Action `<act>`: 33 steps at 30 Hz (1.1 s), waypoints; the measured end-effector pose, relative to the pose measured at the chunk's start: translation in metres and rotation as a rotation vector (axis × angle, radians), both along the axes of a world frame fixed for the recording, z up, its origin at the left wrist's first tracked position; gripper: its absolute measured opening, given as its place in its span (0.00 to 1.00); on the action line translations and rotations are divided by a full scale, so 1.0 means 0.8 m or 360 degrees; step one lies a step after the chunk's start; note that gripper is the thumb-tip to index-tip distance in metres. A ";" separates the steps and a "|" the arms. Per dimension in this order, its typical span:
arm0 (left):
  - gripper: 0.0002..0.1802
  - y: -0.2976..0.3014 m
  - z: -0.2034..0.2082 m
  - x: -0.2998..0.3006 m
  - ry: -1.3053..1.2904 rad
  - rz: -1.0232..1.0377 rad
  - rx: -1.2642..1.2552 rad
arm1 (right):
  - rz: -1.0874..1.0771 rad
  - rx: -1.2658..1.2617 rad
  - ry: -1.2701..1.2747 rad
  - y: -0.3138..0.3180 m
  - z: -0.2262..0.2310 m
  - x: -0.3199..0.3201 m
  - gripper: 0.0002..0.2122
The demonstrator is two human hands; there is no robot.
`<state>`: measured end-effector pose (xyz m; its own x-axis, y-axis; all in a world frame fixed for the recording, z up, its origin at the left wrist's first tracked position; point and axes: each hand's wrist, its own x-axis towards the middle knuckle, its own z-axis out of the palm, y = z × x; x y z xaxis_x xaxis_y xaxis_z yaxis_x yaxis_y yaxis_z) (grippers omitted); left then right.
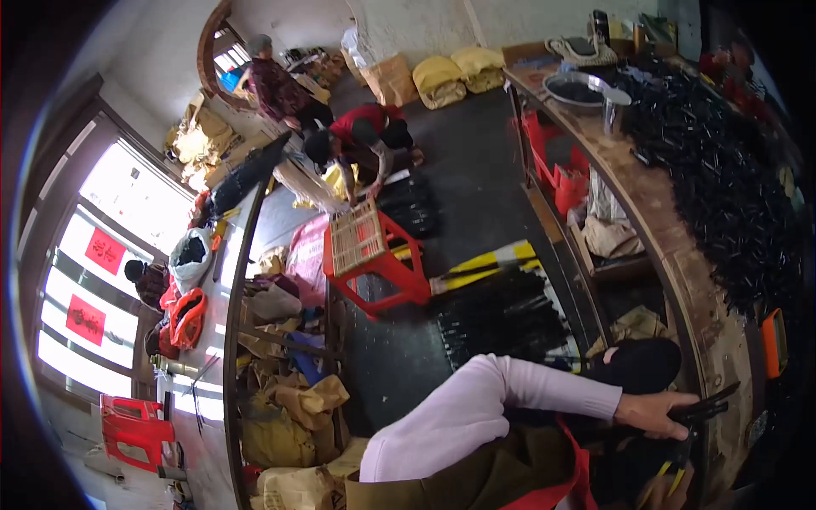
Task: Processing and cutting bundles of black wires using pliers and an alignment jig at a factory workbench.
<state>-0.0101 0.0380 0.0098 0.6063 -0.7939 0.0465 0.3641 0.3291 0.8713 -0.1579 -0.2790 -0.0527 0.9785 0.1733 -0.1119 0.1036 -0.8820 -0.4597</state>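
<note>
Holding black strips, the left hand shows; shadow leaves the grip of the right hand unclear.

A tall, dark-framed window at the left lets in bright white daylight. Pale, stained plaster walls rise behind a round, wood-rimmed opening at upper left. Dark grey floor fills the centre; a long, worn brown wooden workbench lines the right, a red plastic stool mid-frame.
</note>
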 end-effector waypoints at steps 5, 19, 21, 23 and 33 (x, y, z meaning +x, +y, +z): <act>0.14 0.005 -0.004 0.001 -0.0034 -0.0290 -0.0279 | -0.0535 0.1769 0.1054 0.182 0.166 0.008 0.26; 0.16 0.006 0.013 -0.002 -0.0444 -0.0202 -0.0038 | -0.0666 0.1867 0.0795 0.155 0.095 -0.031 0.25; 0.17 0.010 0.010 0.006 -0.0644 -0.0060 0.0145 | -0.0647 0.0956 0.0229 0.176 0.115 -0.018 0.22; 0.16 0.034 0.026 0.004 -0.0588 0.0154 0.0359 | -0.0207 0.0311 -0.0409 0.193 0.141 0.016 0.22; 0.27 0.030 0.009 0.020 -0.0154 -0.0505 0.0006 | -0.0387 0.1507 0.0795 0.195 0.167 0.003 0.18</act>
<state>0.0061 0.0617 0.0170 0.3215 -0.9428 0.0883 0.3634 0.2090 0.9079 -0.1552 -0.1226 0.0810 0.8795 0.2066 -0.4287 -0.4117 -0.1215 -0.9032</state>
